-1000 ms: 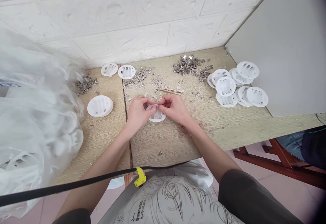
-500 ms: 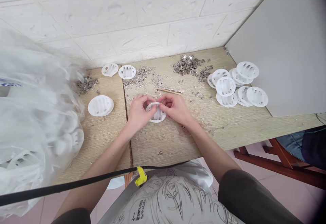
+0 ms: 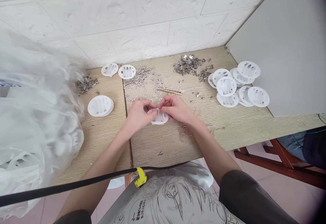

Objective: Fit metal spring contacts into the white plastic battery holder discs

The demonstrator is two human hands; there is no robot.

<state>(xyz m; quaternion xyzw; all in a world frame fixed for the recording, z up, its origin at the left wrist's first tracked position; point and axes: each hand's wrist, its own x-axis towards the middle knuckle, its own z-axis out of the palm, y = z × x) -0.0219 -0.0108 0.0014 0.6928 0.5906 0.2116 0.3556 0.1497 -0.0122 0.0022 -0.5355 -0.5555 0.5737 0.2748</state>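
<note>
One white disc (image 3: 161,118) was at my fingertips, low over the tabletop (image 3: 163,139) (whether it touched the wood, I couldn't tell). My left hand (image 3: 142,113) pinched its far left edge between thumb and fingers. At its far side, my right hand (image 3: 173,107) had thumb and forefinger pressed together, on something too small to make out. Just beyond lay a thin tool (image 3: 170,91), near scattered metal bits (image 3: 139,77). A stack (image 3: 100,106) of discs sat to my left, an overlapping pile (image 3: 226,86) to my right.

Left hand (image 3: 139,115) near right hand (image 3: 177,110); fingers (image 3: 166,99) bent; forearms (image 3: 210,145) slanted inward.
</note>
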